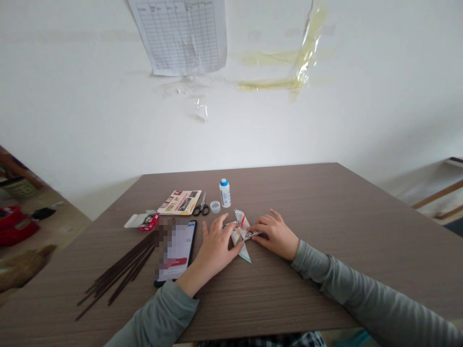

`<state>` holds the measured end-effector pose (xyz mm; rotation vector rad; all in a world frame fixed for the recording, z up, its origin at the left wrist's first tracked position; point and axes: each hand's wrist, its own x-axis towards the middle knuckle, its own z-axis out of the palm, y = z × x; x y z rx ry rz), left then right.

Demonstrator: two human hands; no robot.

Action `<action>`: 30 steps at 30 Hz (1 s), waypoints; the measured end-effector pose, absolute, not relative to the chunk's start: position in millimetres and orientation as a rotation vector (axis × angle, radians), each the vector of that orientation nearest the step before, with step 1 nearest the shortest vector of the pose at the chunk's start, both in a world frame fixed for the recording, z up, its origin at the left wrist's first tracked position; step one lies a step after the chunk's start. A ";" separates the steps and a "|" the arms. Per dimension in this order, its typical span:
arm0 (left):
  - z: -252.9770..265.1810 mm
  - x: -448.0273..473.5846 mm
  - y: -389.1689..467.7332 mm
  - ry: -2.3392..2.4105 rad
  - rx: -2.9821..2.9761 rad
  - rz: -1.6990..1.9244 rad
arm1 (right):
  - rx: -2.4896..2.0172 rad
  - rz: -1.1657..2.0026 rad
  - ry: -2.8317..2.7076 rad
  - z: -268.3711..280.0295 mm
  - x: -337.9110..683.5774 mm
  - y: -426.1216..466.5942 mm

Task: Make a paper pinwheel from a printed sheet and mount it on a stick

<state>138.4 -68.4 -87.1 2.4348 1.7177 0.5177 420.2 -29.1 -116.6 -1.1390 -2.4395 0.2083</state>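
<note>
A folded paper pinwheel made of printed paper lies on the table between my hands, its pointed blades spread out. My left hand holds its left side, with the thumb on the lower part and the fingertips at the left blade. From the right, my right hand pinches the right blade between thumb and fingers. Part of the left blade is hidden under my left fingers. Just beyond the pinwheel stand a white glue bottle with a blue cap and a small clear plastic cup.
Black-handled scissors lie beside a printed booklet. Left of my left hand are a phone, a bundle of thin dark sticks and an open red-and-white small box. The brown table meets a white wall at the back.
</note>
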 end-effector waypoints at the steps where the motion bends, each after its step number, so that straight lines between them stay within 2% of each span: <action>1: -86.9 136.8 -68.5 1.722 2.441 0.526 | -1.130 0.211 -2.432 -116.6 420.9 -28.7; 14: -71.5 101.3 -66.1 1.764 2.443 0.583 | -1.076 0.168 -2.364 -111.2 439.3 -17.9; 30: -58.4 18.4 -56.4 1.811 2.347 0.810 | -1.129 0.291 -2.316 -143.5 472.1 3.1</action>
